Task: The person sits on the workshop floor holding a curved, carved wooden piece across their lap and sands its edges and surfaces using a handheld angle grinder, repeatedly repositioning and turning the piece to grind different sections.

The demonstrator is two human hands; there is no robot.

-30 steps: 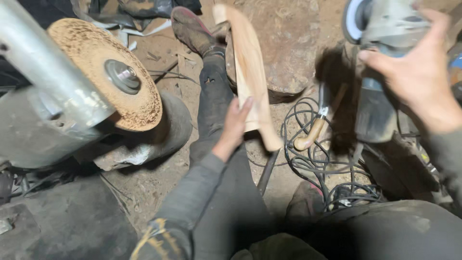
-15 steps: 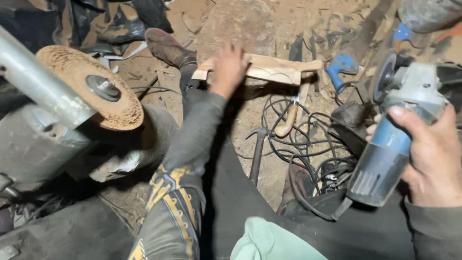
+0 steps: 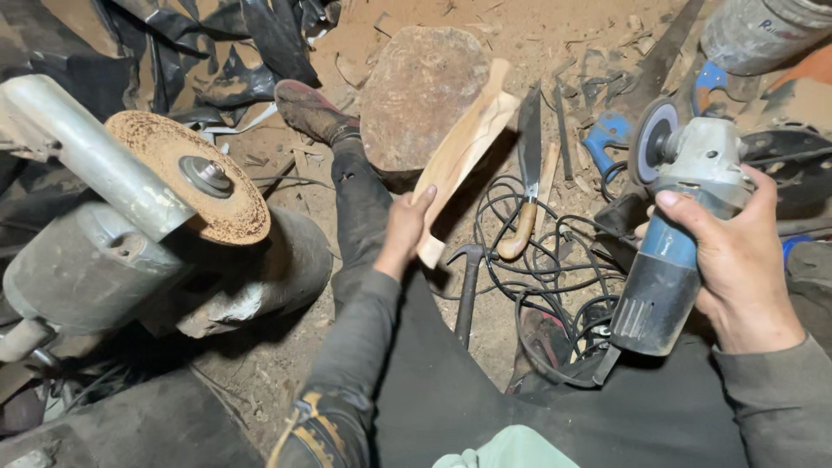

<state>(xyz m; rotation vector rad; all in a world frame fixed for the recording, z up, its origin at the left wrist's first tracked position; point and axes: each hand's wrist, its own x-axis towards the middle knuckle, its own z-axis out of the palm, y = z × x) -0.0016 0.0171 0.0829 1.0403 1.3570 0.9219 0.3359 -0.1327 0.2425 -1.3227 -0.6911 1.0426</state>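
Note:
My left hand (image 3: pixel 406 227) grips the near end of a pale carved wooden piece (image 3: pixel 464 152), which slants up and away to the right over my outstretched leg (image 3: pixel 360 208). My right hand (image 3: pixel 737 260) is wrapped around the body of a blue and grey angle grinder (image 3: pixel 672 234), held up at the right with its disc (image 3: pixel 648 143) facing left. The grinder's black cord (image 3: pixel 546 286) lies in coils on the dirt between my legs.
A rusty sanding disc (image 3: pixel 195 178) on a grey motor (image 3: pixel 95 260) stands at the left. A large brown stone (image 3: pixel 420 91) lies ahead. A knife with a wooden handle (image 3: pixel 524 199), a hammer (image 3: pixel 468 286), a blue tool (image 3: pixel 611 134) and black plastic sheeting (image 3: pixel 217 61) lie about.
My left hand has turned the wooden piece from lying crosswise to slanting upright and drawn it nearer. My right hand has raised the grinder slightly, with its disc now turned leftward.

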